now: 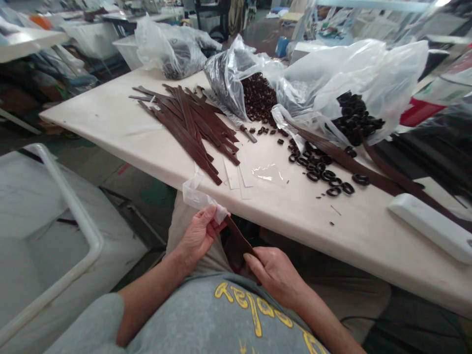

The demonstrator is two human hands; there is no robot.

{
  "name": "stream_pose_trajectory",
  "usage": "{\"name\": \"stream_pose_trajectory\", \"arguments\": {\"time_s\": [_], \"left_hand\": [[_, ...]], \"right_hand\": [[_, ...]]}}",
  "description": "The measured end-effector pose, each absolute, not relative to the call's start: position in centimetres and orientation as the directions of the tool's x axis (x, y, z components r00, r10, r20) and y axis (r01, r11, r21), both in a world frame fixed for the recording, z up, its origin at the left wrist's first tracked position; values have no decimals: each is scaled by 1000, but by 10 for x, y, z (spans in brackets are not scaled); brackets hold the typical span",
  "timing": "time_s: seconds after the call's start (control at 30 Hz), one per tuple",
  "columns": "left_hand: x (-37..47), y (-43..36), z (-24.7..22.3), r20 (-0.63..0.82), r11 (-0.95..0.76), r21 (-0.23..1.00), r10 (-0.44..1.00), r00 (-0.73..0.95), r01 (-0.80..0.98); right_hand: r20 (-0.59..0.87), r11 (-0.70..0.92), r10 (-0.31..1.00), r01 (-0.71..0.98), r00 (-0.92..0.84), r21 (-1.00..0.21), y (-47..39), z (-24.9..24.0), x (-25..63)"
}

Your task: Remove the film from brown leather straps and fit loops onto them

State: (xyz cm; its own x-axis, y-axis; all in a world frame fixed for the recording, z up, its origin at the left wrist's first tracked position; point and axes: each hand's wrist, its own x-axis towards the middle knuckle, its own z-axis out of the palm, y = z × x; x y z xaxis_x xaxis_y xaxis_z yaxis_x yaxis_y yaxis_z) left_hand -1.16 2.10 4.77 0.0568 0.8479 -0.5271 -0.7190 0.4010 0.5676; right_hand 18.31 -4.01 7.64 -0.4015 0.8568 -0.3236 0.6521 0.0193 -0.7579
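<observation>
Between my hands, over my lap, runs a dark brown leather-like strap (239, 235). The fingers of my left hand (201, 233) pinch a crumpled, translucent plastic strip (201, 195) at the strap's upper end; the strip's loose part reaches up to the table edge. My right hand (273, 270) is closed around the strap lower down, thumb on top. Below that hand the strap's other end is hidden. On the table just beyond lies a loose pile of similar brown straps (188, 123), with white paper strips (236, 174) by their near ends.
Black oval loops (324, 172) lie scattered on the pale table (121, 130). Behind them stand a plastic bag of small brown loops (258, 93) and a bag of black loops (354, 115). A white tool (429, 223) lies right; a white bin (73, 196) stands left.
</observation>
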Motion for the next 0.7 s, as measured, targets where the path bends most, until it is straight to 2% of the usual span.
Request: {"name": "stream_pose_trajectory", "arguments": {"time_s": [0.17,0.37,0.7], "left_hand": [[-16,22,49,-577,382,540,817,1,-750],[-12,21,48,-551,398,527,833,55,-751],[-11,10,44,-431,389,654,896,104,-648]], "right_hand": [[-304,14,872,641,-383,-767,-42,77,187],[-337,-4,849,633,-407,-774,-42,75,186],[-383,-55,828,621,-408,-781,-30,73,181]]}}
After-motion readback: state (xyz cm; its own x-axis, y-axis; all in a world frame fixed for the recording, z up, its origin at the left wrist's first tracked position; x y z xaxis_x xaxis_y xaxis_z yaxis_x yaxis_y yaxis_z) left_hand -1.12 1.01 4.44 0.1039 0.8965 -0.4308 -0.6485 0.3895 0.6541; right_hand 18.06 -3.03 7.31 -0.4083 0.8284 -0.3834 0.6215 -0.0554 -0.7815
